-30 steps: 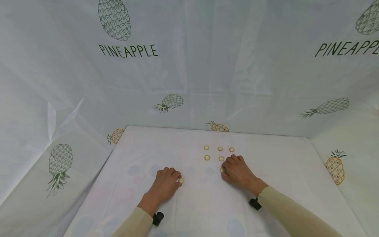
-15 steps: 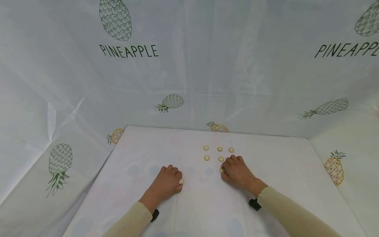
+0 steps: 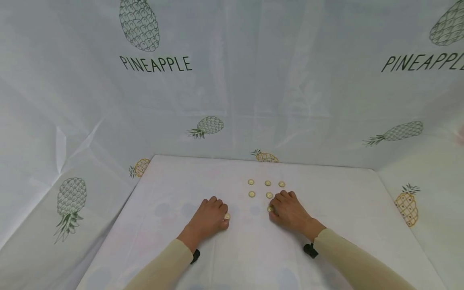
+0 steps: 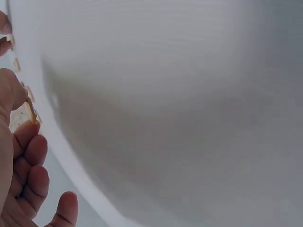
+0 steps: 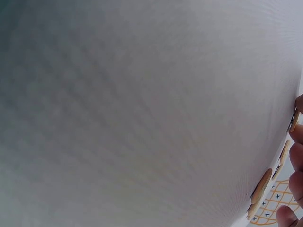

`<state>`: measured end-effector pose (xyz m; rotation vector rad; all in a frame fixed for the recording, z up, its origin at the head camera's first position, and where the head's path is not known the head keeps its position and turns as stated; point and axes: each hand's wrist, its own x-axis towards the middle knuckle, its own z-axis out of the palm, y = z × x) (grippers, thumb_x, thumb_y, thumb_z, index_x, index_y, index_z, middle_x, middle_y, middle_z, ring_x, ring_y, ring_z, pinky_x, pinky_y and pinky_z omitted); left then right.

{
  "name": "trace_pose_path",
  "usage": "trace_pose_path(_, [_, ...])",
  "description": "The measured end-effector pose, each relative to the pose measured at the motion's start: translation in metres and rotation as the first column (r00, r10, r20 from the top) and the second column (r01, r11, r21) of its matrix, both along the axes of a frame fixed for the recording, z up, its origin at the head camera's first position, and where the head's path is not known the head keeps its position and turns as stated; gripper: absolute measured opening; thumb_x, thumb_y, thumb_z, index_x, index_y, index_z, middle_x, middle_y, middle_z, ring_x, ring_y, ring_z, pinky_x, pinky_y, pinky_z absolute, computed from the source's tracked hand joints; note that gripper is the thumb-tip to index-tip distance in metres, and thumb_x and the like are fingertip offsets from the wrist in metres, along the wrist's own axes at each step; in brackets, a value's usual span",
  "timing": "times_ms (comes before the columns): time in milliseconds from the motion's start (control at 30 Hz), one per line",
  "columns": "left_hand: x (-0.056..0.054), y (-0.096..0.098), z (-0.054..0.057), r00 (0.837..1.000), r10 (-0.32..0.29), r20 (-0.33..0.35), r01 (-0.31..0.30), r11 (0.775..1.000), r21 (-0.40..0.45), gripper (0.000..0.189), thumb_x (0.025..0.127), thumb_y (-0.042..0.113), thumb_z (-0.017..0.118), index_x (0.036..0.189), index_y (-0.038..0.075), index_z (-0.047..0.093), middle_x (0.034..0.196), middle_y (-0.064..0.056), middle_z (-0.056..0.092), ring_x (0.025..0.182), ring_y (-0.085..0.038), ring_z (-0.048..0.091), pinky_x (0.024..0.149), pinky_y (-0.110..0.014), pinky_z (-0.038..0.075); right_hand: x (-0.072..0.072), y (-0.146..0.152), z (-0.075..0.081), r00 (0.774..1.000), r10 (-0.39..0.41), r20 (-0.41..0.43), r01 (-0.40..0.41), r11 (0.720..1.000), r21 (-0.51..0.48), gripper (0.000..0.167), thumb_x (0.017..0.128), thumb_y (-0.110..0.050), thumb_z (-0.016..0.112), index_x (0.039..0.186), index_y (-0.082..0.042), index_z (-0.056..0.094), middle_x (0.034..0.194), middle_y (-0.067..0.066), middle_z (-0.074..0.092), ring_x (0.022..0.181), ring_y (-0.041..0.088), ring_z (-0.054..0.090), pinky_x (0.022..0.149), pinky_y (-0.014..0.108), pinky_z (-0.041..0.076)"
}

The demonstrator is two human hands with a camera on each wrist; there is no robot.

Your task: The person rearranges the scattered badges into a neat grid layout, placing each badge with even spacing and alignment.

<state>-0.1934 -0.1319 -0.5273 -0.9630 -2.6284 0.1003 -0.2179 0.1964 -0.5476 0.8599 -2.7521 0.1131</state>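
Note:
In the head view my left hand (image 3: pixel 208 217) pinches a round beige button (image 3: pixel 227 216) between thumb and forefinger. The left wrist view shows that button (image 4: pixel 31 109) edge-on, the other fingers curled loosely below it. My right hand (image 3: pixel 290 210) holds a similar button (image 3: pixel 270 209) at the table surface, thumb and forefinger on its edges. Only the fingertips and this button (image 5: pixel 294 121) appear at the right edge of the right wrist view. Just beyond the right hand, more buttons lie flat in two rows, among them a far-left button (image 3: pixel 251 182) and a near one (image 3: pixel 269 195).
A white cloth with faint coloured dots covers the table (image 3: pixel 170 173). Behind it and along both sides hangs a pale sheet (image 3: pixel 232 88) printed with pineapples. Black wrist cameras sit under both forearms, such as the right camera (image 3: pixel 310 250).
My left hand has turned a little and moved slightly right and away from me, carrying its button toward the rows. The right hand stays with its button in nearly the same place.

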Motion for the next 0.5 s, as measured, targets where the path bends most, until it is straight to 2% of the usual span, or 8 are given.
trace_pose_path(133, [-0.012,0.022,0.003,0.999,0.014,0.036,-0.014,1.000,-0.001,0.020,0.091,0.034,0.072,0.088,0.015,0.065,0.082,0.002,0.062,0.074,-0.015,0.040,0.062,-0.030,0.036,0.000,0.001,-0.001,1.000,0.004,-0.015,-0.004,1.000,0.002,0.018,0.090,-0.031,0.080,0.093,-0.018,0.069,0.091,-0.005,0.063,0.088,0.017,0.047,0.086,0.042,0.041])
trace_pose_path(267, [-0.022,0.045,0.004,0.989,0.059,0.134,-0.057,0.998,-0.019,0.021,0.095,0.035,0.068,0.093,0.014,0.067,0.089,0.001,0.066,0.081,-0.017,0.048,0.069,-0.034,0.046,-0.001,0.002,-0.001,1.000,0.016,-0.021,-0.016,1.000,-0.004,0.017,0.090,-0.031,0.079,0.093,-0.018,0.070,0.091,-0.005,0.064,0.088,0.017,0.048,0.086,0.042,0.042])
trace_pose_path(500, [-0.034,0.076,-0.001,0.967,0.100,0.232,-0.095,0.995,-0.034,0.022,0.097,0.037,0.066,0.093,0.016,0.067,0.096,0.001,0.068,0.087,-0.018,0.051,0.073,-0.037,0.049,0.000,0.001,0.002,1.000,-0.001,0.011,0.001,1.000,-0.005,0.018,0.090,-0.032,0.080,0.094,-0.016,0.071,0.093,-0.003,0.066,0.089,0.018,0.050,0.088,0.043,0.043])
